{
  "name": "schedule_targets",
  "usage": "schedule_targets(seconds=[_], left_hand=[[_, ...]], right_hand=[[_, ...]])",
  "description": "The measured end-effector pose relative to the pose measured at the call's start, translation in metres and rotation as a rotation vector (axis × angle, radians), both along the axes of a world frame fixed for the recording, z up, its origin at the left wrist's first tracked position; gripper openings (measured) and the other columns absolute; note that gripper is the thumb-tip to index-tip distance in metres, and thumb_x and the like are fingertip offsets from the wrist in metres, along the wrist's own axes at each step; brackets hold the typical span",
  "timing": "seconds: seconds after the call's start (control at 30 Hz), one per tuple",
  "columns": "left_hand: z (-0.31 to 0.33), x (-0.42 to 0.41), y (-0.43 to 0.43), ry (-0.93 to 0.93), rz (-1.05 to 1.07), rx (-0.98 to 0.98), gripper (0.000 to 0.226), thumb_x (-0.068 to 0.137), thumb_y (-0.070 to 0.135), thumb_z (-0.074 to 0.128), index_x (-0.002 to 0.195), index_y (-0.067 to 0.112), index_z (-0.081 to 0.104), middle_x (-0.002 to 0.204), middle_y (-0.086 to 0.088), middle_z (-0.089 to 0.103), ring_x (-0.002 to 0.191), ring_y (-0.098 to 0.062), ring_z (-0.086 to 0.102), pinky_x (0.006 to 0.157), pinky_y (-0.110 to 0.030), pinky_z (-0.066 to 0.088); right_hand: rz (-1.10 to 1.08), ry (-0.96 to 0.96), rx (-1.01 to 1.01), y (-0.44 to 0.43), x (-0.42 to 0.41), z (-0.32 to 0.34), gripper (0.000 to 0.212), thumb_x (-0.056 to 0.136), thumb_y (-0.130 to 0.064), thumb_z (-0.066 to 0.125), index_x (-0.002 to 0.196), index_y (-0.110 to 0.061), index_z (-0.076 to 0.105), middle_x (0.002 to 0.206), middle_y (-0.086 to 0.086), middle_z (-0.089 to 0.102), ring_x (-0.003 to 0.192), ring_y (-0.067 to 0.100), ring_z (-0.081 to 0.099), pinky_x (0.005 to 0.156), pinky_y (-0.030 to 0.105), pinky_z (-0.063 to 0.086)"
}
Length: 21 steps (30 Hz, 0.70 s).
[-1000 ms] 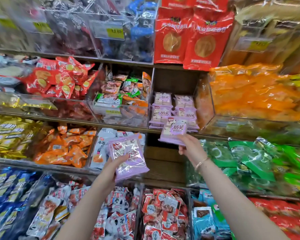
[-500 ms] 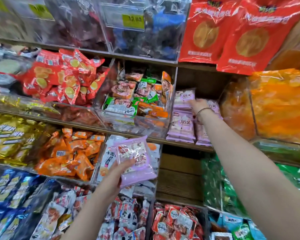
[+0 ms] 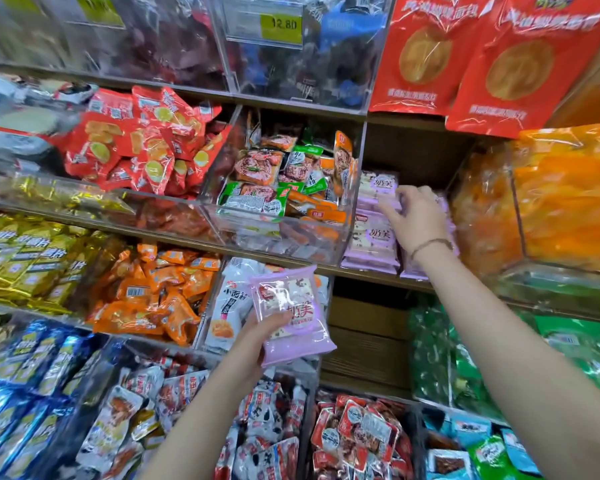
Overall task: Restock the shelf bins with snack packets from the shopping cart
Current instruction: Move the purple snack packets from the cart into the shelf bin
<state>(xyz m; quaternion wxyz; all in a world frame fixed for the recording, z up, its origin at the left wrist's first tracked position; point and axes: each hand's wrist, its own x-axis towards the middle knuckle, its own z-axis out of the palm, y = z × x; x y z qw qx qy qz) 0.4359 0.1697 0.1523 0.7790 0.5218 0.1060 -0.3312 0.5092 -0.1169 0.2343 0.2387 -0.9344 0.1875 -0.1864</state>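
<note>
At centre right of the frame, the right hand [image 3: 418, 216] lies on the purple stack [image 3: 371, 237] in its shelf bay [image 3: 406, 150], probably squaring it. Whether its fingers [image 3: 387, 211] pinch or merely press, I cannot tell. Lower centre, the left hand [image 3: 257, 337] holds a spare purple packet [image 3: 291, 313], fingers clamped round it, ready to follow.

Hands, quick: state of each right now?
Left hand: holds a lilac plastic snack packet.
Right hand: on the stacked lilac packets; grip cannot be told.
</note>
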Motion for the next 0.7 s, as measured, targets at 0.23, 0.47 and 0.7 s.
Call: schedule_targets(seconds=[0.23,0.47,0.7], left_hand=[[0.008,-0.032,-0.026,0.022,-0.096,-0.005,0.090,0.050,0.038,0.083,0.130,0.010,0.053,0.115,-0.012,0.069,0.095,-0.024,0.070,0.074,-0.033,0.057],[0.013,-0.050,-0.040,-0.067,-0.213,0.064,0.068,0.049,0.078,0.071,0.110,0.048,0.064,0.139,0.003,0.050,0.125,-0.022,0.052,0.099,-0.049,0.047],[0.018,-0.039,-0.035,0.041,-0.131,0.108,0.123,0.033,0.049,0.089,0.141,0.015,0.042,0.140,-0.007,0.049,0.113,-0.025,0.060,0.069,-0.033,0.055]], right_hand=[[0.339,0.257,0.509,0.098,-0.160,-0.048,0.057,0.061,-0.071,0.059,0.084,-0.019,0.055,0.071,-0.003,0.055,0.056,0.000,0.041,0.054,0.014,0.035],[0.182,0.116,1.053,0.088,-0.190,-0.051,0.012,0.084,-0.022,0.067,0.089,-0.013,0.061,0.060,-0.006,0.064,0.044,0.009,0.051,0.049,0.021,0.043],[-0.065,-0.265,1.590,0.052,-0.173,-0.020,0.009,0.089,-0.008,0.056,0.084,-0.005,0.062,0.061,0.000,0.063,0.038,0.004,0.047,0.037,0.016,0.040]])
